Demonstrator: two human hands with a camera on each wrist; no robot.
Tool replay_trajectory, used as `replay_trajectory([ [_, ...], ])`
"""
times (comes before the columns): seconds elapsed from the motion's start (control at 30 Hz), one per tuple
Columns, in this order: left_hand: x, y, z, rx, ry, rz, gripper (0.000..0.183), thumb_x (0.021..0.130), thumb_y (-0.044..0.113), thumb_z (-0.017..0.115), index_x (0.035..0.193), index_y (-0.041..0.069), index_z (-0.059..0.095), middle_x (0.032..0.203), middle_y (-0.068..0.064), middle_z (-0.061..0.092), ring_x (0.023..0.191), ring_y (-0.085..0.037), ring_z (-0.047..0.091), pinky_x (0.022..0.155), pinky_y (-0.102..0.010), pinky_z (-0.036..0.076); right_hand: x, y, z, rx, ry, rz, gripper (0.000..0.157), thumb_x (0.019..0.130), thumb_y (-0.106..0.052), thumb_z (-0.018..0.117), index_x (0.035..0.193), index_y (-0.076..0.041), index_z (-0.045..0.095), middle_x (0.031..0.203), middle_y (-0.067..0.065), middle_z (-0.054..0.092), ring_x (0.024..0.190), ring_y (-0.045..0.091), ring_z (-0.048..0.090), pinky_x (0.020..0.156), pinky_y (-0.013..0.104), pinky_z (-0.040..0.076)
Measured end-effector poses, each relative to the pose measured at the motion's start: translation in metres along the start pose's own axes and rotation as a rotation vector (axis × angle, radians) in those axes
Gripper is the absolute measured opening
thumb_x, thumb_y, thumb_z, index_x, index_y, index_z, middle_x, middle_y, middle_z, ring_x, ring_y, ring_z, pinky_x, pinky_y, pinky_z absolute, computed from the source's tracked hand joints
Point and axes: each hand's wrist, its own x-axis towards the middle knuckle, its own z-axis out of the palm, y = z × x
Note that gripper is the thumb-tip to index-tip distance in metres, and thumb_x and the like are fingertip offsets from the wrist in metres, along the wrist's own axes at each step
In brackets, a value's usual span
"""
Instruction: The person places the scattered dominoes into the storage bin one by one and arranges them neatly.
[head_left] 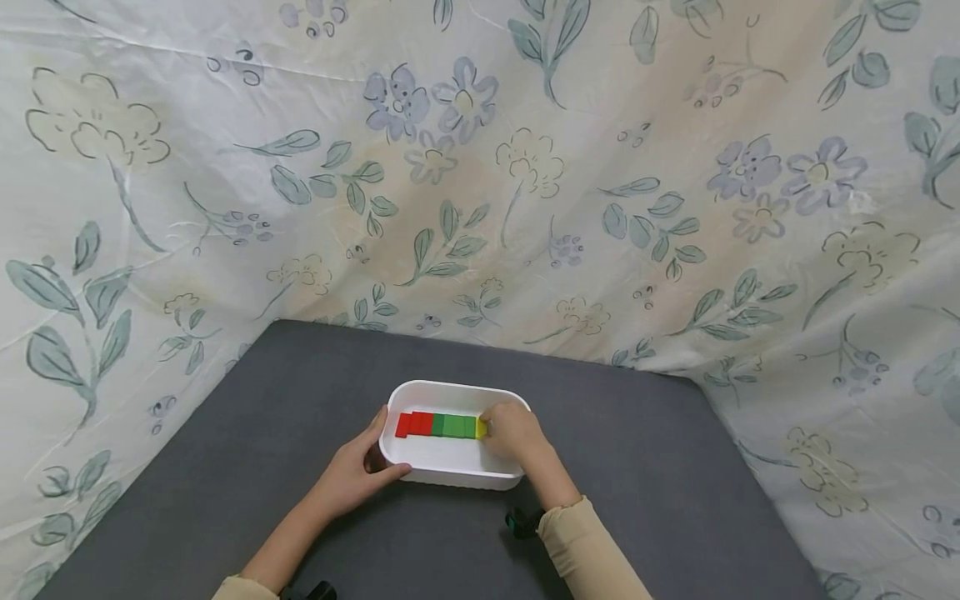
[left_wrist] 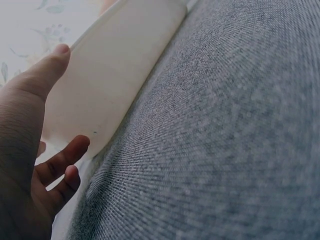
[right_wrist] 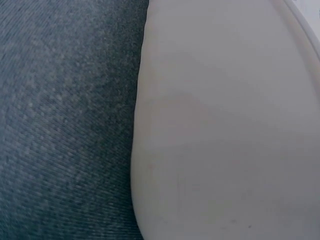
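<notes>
A white plastic tray (head_left: 459, 478) with rounded corners sits on the dark grey cloth. Inside it, red blocks (head_left: 422, 423), green blocks (head_left: 454, 426) and a yellow block (head_left: 481, 428) form one straight row from left to right. My left hand (head_left: 351, 473) holds the tray's left end, thumb at the near rim and fingers around the side. Reaching in over the right end, my right hand (head_left: 513, 431) pinches the yellow block at the row's end; its fingertips are partly hidden. The right wrist view has only the tray's outer wall (right_wrist: 225, 125) and cloth.
Grey cloth (head_left: 622, 467) covers the table around the tray. Behind and on both sides hangs a pale curtain (head_left: 480, 167) printed with flowers and leaves. A dark wrist device (head_left: 522, 522) is strapped near the right sleeve (head_left: 588, 550).
</notes>
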Motion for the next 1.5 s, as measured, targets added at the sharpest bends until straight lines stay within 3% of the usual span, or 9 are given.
replay_trajectory([
  [0.23,0.0019,-0.0028,0.0013,0.010,-0.005,-0.010,0.107,0.086,0.038,0.090,0.167,0.005,0.028,0.170,-0.015,0.034,0.092,-0.018,0.057,0.068,-0.024,0.050,-0.0009,0.0007,0.0008,0.003,-0.002,-0.011,0.022,0.091,-0.012,0.079,0.112,-0.005,0.082,0.103,0.008,0.080,0.095,0.027,0.072,0.084,0.046,0.060],
  [0.47,0.0016,-0.0038,0.0024,0.014,-0.008,-0.016,0.107,0.086,0.038,0.090,0.167,0.006,0.029,0.169,-0.014,0.037,0.086,-0.016,0.057,0.068,-0.024,0.050,-0.0013,0.0023,0.0049,-0.018,0.021,-0.022,0.023,0.090,-0.013,0.081,0.111,-0.005,0.083,0.103,0.008,0.080,0.097,0.028,0.073,0.086,0.046,0.059],
  [0.8,0.0022,-0.0049,0.0008,0.011,-0.006,-0.012,0.107,0.086,0.038,0.089,0.167,0.006,0.028,0.169,-0.014,0.037,0.086,-0.015,0.057,0.068,-0.023,0.050,-0.0011,0.0008,0.0052,-0.070,0.078,-0.089,0.008,0.088,-0.011,0.082,0.095,-0.008,0.081,0.088,0.003,0.078,0.077,0.019,0.065,0.076,0.040,0.056],
  [0.93,0.0018,-0.0047,0.0005,0.004,-0.007,-0.011,0.107,0.086,0.037,0.090,0.167,0.006,0.027,0.169,-0.015,0.037,0.085,-0.015,0.057,0.069,-0.023,0.051,0.0005,0.0007,0.0066,-0.089,0.082,-0.121,0.003,0.088,-0.010,0.082,0.088,-0.009,0.079,0.077,0.000,0.073,0.068,0.015,0.055,0.069,0.034,0.049],
  [1.13,0.0021,-0.0058,0.0003,0.002,0.000,-0.005,0.107,0.086,0.036,0.090,0.167,0.005,0.028,0.169,-0.015,0.037,0.087,-0.016,0.057,0.068,-0.023,0.051,0.0033,0.0013,0.0072,-0.129,0.094,-0.191,0.016,0.086,-0.008,0.080,0.076,-0.012,0.070,0.061,-0.005,0.054,0.060,0.012,0.037,0.062,0.028,0.034],
  [1.27,0.0030,-0.0056,0.0008,-0.002,-0.001,-0.003,0.107,0.086,0.036,0.090,0.167,0.005,0.028,0.170,-0.014,0.036,0.089,-0.018,0.058,0.069,-0.024,0.050,0.0038,0.0004,0.0054,-0.144,0.081,-0.209,0.017,0.087,-0.009,0.081,0.075,-0.012,0.068,0.060,-0.006,0.049,0.060,0.012,0.036,0.062,0.027,0.032],
  [1.5,0.0034,-0.0044,0.0025,-0.007,-0.011,-0.004,0.107,0.086,0.037,0.090,0.167,0.004,0.028,0.170,-0.014,0.034,0.096,-0.021,0.058,0.071,-0.024,0.050,0.0015,0.0005,0.0033,-0.133,0.069,-0.223,0.020,0.086,-0.008,0.081,0.075,-0.013,0.065,0.063,-0.006,0.052,0.062,0.013,0.039,0.063,0.029,0.034],
])
